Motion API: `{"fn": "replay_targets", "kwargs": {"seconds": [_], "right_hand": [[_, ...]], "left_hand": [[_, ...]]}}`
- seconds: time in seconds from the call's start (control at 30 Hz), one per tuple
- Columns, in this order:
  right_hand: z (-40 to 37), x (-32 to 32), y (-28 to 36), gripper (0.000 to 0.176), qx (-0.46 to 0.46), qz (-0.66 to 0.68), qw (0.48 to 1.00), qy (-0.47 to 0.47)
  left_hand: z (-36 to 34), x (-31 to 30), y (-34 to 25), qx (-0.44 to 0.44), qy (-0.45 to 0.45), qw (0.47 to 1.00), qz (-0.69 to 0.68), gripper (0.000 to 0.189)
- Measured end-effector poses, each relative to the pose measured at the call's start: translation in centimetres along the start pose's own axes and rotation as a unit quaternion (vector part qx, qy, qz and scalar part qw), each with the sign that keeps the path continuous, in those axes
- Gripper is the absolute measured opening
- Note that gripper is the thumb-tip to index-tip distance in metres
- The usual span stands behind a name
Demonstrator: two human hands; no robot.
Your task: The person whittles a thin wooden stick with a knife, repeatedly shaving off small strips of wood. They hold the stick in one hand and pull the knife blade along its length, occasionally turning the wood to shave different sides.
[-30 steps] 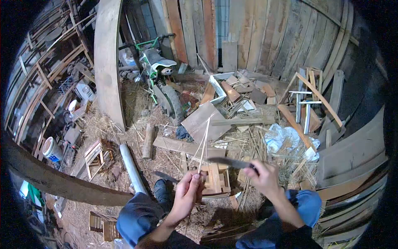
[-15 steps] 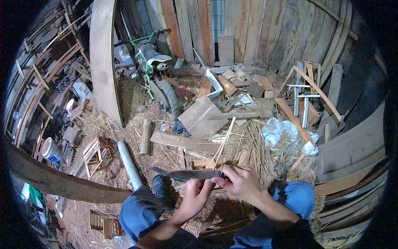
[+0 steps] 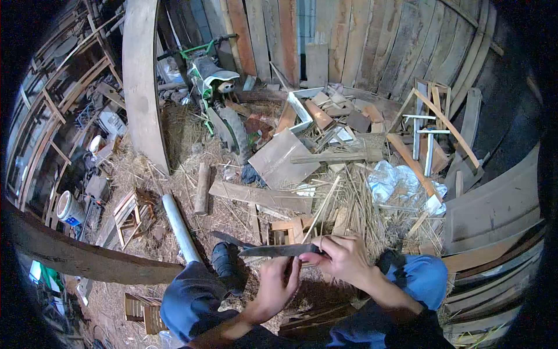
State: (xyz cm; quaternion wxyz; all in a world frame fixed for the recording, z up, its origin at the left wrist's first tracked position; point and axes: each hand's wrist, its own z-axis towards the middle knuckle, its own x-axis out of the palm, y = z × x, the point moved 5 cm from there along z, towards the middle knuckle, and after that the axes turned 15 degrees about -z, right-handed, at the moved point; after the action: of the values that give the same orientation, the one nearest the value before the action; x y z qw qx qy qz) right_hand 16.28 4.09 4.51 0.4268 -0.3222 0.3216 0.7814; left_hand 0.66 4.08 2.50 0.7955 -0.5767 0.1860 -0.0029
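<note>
A knife (image 3: 276, 250) lies nearly level in front of me, its dark blade pointing left. My right hand (image 3: 344, 257) is closed around its handle. Below the blade, my left hand (image 3: 274, 286) has thumb and fingers pinched together, close to the knife's lower edge. A thin pale strip of wood or bamboo (image 3: 323, 206) slants up and right from behind the blade. It lines up with my left fingertips, but the blade hides its lower end. Beyond the blade lies a small wooden frame (image 3: 289, 225).
Both knees flank the hands. Cut strips (image 3: 356, 209) and straw cover the ground ahead. A grey pipe (image 3: 180, 230) lies left, near my dark shoe (image 3: 228, 264). A curved plank (image 3: 93, 256) crosses the lower left. A green dirt bike (image 3: 218, 96) and scrap boards (image 3: 285, 160) stand farther back.
The knife has dropped slightly and shifted right, with its tip a little lower. The pale strip now leans more to the right. Both hands keep nearly the same place.
</note>
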Motion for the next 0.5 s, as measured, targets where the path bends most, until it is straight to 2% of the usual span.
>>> {"fn": "replay_targets", "kwargs": {"seconds": [0.07,0.17,0.23,0.27,0.3,0.33,0.37,0.4,0.43,0.47,0.5], "right_hand": [[-0.4,0.5,-1.1,0.033,-0.002,-0.008,1.000,0.004],[-0.7,0.7,-1.5,0.033,-0.010,-0.033,0.999,0.006],[-0.6,1.0,-1.7,0.034,0.012,-0.038,0.999,0.018],[-0.3,0.6,-1.7,0.032,0.000,-0.048,0.999,-0.002],[-0.5,0.9,-3.1,0.029,0.054,-0.040,0.998,0.012],[-1.0,0.9,-4.8,0.027,0.109,-0.033,0.993,0.026],[-0.5,-0.8,-7.7,0.021,0.207,-0.068,0.976,0.018],[-0.4,-2.9,-10.3,0.016,0.306,-0.101,0.947,0.005],[-0.6,-4.0,-10.9,0.021,0.289,-0.107,0.951,0.015],[-1.0,-3.3,-10.3,0.022,0.240,-0.110,0.964,-0.015],[-1.8,-2.5,-9.3,0.024,0.188,-0.115,0.974,-0.043]], "left_hand": [[0.5,-0.5,-0.3,-0.033,-0.022,0.999,-0.017,0.014],[0.5,-0.4,0.9,-0.043,-0.009,0.998,-0.045,0.016],[0.8,-0.6,0.7,-0.031,-0.031,0.998,-0.055,0.018],[0.8,-0.8,0.7,-0.052,-0.026,0.997,-0.058,0.016],[1.0,-0.9,0.7,-0.072,-0.018,0.995,-0.062,0.015],[1.4,-1.4,0.5,-0.049,-0.089,0.984,-0.146,0.014],[0.9,-2.6,1.5,-0.031,-0.095,0.984,-0.150,0.017],[0.9,-3.8,1.5,-0.086,-0.105,0.976,-0.172,0.019],[0.8,-4.7,1.4,-0.141,-0.118,0.964,-0.194,0.022],[1.0,-4.9,2.1,-0.159,-0.125,0.949,-0.240,0.025],[1.0,-4.7,2.4,-0.221,-0.117,0.917,-0.312,0.025]]}}
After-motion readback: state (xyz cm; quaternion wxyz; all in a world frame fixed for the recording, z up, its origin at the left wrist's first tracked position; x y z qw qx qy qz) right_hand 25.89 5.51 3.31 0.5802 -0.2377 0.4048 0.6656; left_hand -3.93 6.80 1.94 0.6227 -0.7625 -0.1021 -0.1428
